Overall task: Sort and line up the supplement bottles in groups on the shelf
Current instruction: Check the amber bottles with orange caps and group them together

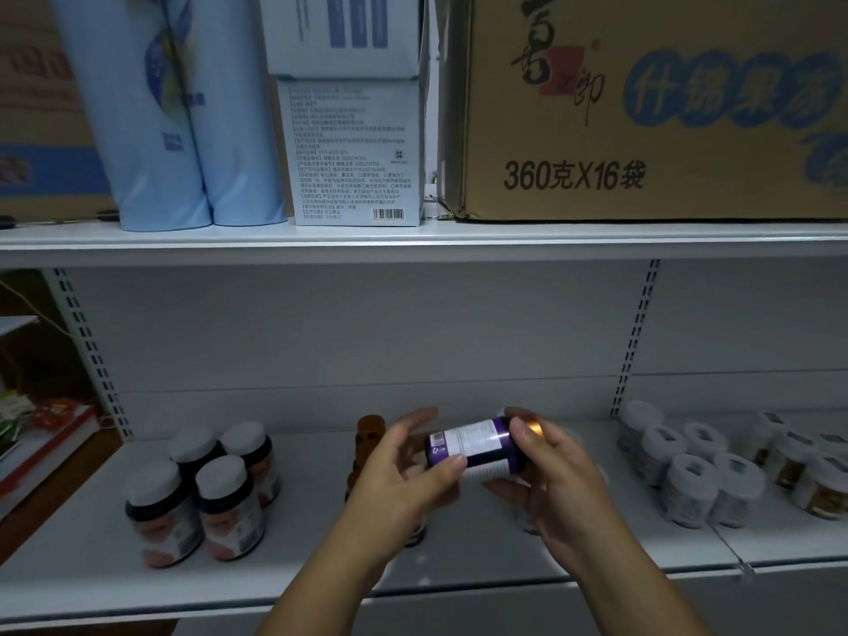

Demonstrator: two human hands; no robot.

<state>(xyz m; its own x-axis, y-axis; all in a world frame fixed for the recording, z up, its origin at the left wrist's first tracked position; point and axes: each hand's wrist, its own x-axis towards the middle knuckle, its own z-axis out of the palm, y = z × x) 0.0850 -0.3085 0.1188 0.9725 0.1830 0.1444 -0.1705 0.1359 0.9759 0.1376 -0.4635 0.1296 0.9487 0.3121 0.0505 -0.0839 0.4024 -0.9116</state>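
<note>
I hold a purple-labelled dark supplement bottle with a gold cap [477,447] on its side, above the middle of the white metal lower shelf [321,562]. My left hand [404,475] pinches its base end, thumb along the front of the label and the other fingers spread loosely behind. My right hand [555,475] is curled round the cap end, thumb on top and fingers underneath.

At nine o'clock from the bottle stand four dark bottles with white caps and reddish labels [202,488], grouped two by two. Just behind my left hand, at about ten o'clock, stand amber brown bottles [369,431], partly hidden. At three o'clock sits a cluster of white-capped bottles with pale labels [688,470], and beyond them more white-capped jars [807,470] near the frame edge.

At twelve o'clock, on the upper shelf [413,243], stand two pale blue tall bottles [183,130], stacked white cartons with printed text [353,149] and a brown cardboard box [642,107].
</note>
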